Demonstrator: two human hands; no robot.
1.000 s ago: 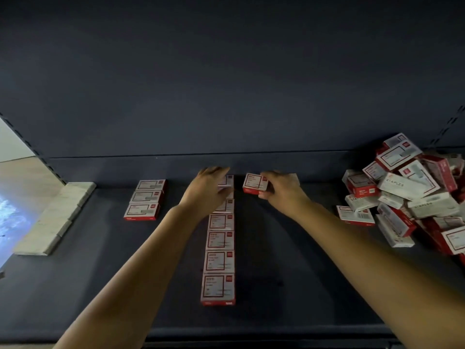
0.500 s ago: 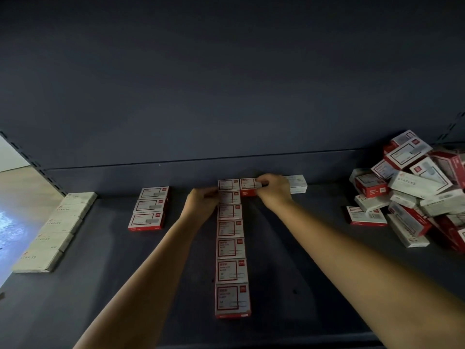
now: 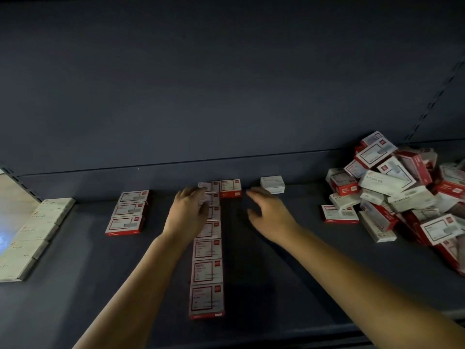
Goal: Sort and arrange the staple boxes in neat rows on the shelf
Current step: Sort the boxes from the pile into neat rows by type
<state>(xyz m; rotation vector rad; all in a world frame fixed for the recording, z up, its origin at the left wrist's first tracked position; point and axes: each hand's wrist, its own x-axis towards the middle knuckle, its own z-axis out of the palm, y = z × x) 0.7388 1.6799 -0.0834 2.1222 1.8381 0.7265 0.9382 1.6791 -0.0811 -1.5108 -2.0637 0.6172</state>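
Observation:
A long row of red-and-white staple boxes (image 3: pixel 207 275) runs front to back down the middle of the dark shelf (image 3: pixel 276 285). A single red box (image 3: pixel 230 188) lies at the back, right beside the row's far end. My left hand (image 3: pixel 187 212) rests with relaxed fingers over the row's back part, hiding some boxes. My right hand (image 3: pixel 268 211) hovers with spread fingers just right of that single box and holds nothing. A short row of three red boxes (image 3: pixel 129 211) lies further left. A jumbled pile of red and white boxes (image 3: pixel 402 197) fills the right side.
A row of white staple boxes (image 3: pixel 32 235) lines the shelf's left edge. One white box (image 3: pixel 272 184) stands alone at the back wall, right of my right hand. A loose red box (image 3: pixel 339 214) lies in front of the pile. The shelf's back panel rises close behind.
My right hand has let go of the red box, which now lies at the back beside the long row, and has drawn back toward me. My left hand has shifted slightly along the row.

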